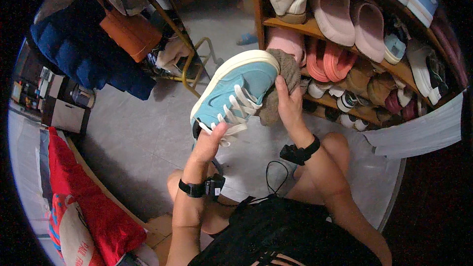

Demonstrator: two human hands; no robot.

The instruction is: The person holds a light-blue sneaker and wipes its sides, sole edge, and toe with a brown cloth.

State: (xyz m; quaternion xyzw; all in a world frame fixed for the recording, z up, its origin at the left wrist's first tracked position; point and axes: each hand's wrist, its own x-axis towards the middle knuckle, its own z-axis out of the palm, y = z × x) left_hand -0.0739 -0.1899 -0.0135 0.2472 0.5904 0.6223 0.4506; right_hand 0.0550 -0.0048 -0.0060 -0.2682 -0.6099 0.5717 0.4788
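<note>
A light blue sneaker [225, 88] with a cream sole and white laces [236, 109] is held up before me, its toe pointing to the upper right. My left hand [212, 138] grips it at the heel opening, thumb by the laces and the other fingers hidden inside or behind the shoe. In my right hand [290, 107] is a brown cloth [286, 68], bunched against the toe end of the sole. Part of the cloth hangs below the toe. Both wrists wear black straps with small devices.
A wooden shoe rack [292, 27] with several shoes, including pink clogs [334, 16] and coral slippers [325, 61], rises at the right. A clothes rack [188, 66] with a navy jacket [88, 48] and orange bag [131, 33] stands left. Red fabric [92, 195] lies lower left.
</note>
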